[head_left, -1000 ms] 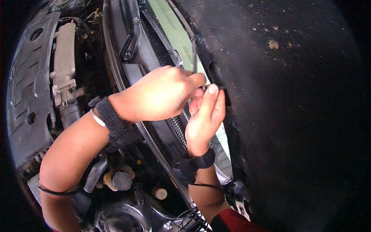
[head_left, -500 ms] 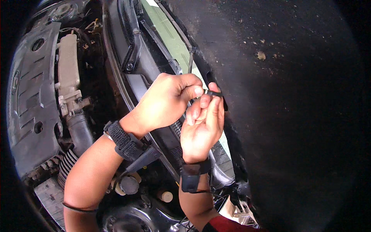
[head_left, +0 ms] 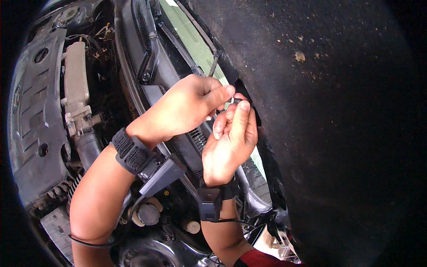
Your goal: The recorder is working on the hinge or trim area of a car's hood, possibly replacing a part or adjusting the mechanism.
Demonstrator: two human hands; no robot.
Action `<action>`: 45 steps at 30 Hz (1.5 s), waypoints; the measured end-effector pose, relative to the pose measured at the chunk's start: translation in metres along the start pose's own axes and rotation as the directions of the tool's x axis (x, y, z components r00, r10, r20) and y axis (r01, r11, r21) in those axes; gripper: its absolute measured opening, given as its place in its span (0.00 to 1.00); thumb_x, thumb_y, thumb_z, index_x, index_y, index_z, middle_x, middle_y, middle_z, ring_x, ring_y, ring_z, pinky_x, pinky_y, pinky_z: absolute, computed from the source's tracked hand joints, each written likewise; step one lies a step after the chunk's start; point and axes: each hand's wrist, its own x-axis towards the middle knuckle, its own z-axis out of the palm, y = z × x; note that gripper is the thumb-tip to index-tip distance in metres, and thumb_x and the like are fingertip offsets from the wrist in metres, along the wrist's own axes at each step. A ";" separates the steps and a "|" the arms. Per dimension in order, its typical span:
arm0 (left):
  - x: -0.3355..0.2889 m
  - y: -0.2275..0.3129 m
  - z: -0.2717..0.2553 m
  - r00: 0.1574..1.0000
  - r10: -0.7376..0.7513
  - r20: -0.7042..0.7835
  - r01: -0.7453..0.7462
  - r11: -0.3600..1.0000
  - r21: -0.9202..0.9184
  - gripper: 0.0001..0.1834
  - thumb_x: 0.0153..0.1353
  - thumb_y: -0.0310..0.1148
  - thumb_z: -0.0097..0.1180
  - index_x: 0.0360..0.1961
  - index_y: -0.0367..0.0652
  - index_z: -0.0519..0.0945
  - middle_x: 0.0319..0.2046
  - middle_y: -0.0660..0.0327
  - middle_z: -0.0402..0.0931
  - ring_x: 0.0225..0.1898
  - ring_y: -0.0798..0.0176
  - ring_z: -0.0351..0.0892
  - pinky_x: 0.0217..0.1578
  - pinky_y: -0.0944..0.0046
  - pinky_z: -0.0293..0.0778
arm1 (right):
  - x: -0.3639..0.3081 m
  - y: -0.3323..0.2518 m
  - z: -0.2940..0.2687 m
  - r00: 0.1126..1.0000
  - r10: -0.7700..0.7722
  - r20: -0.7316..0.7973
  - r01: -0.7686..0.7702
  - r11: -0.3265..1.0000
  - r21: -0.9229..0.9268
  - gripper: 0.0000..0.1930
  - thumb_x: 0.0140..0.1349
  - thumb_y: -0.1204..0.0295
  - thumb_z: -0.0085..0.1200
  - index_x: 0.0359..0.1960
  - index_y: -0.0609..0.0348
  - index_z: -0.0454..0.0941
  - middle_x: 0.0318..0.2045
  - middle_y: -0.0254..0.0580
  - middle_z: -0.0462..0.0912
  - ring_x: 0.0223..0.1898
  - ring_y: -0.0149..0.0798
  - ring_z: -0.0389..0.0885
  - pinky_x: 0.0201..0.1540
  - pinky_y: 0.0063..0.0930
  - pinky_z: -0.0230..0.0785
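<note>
Above the base of the windshield, my two hands meet fingertip to fingertip. My left hand [head_left: 184,107] is closed in a pinch beside the pale end of a small black tube-like piece [head_left: 236,101]. The thumb and fingers of my right hand [head_left: 229,142] pinch the dark part of the same piece; its remaining length is hidden by the fingers. A thin black hose [head_left: 199,30] runs down along the hood edge and passes behind my left hand, so I cannot tell whether it joins the piece. Both wrists wear black straps.
The dark underside of the raised hood [head_left: 338,133] fills the right side. At left lie the engine cover [head_left: 35,111] and a beige metal part [head_left: 76,75]. A wiper arm [head_left: 144,62] lies beyond my left hand. Below are a round dark cap [head_left: 148,214] and a pale cap [head_left: 193,227].
Both hands have shifted slightly up and left in the view. My right thumb now covers more of the black piece, and less of it sticks out past the fingers.
</note>
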 end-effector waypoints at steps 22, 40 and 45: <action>-0.004 -0.013 0.007 0.993 0.052 0.106 0.002 0.889 -0.457 0.15 0.70 0.35 0.46 0.30 0.36 0.77 0.20 0.68 0.72 0.23 0.77 0.66 0.24 0.73 0.61 | 0.004 0.005 -0.002 0.999 0.034 0.002 -0.034 0.997 0.070 0.12 0.70 0.67 0.47 0.42 0.66 0.76 0.20 0.23 0.66 0.19 0.15 0.57 0.21 0.12 0.47; -0.004 -0.020 0.020 0.993 0.114 0.011 -0.108 0.964 -0.242 0.12 0.68 0.34 0.50 0.37 0.33 0.78 0.26 0.66 0.75 0.26 0.75 0.70 0.29 0.73 0.68 | 0.002 0.008 -0.010 0.998 -0.016 0.061 0.019 0.998 -0.053 0.12 0.72 0.69 0.43 0.42 0.66 0.75 0.34 0.35 0.77 0.33 0.24 0.72 0.31 0.17 0.65; -0.002 -0.023 0.008 0.987 0.162 -0.013 -0.163 0.977 -0.139 0.10 0.68 0.32 0.51 0.39 0.33 0.75 0.26 0.65 0.75 0.29 0.75 0.72 0.31 0.70 0.70 | 0.002 -0.002 -0.007 0.988 0.081 0.129 -0.088 0.995 0.054 0.16 0.72 0.64 0.43 0.47 0.66 0.74 0.22 0.25 0.66 0.18 0.18 0.58 0.21 0.13 0.49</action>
